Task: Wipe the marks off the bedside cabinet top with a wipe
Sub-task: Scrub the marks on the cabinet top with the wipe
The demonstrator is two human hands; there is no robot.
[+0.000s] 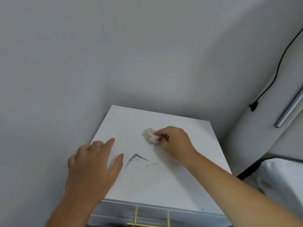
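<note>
The white bedside cabinet top fills the lower middle of the head view. A grey smeared mark, shaped like an open triangle, lies near its centre. My right hand pinches a crumpled pale pink wipe against the top, up and to the right of the mark. My left hand rests flat on the cabinet's left side with its fingers spread, the thumb tip close to the mark's left end.
Grey walls close in behind and on the left of the cabinet. A black cable with a plug and a metal bar run down the right wall. White bedding lies at the right. A brass drawer handle sits below the top's front edge.
</note>
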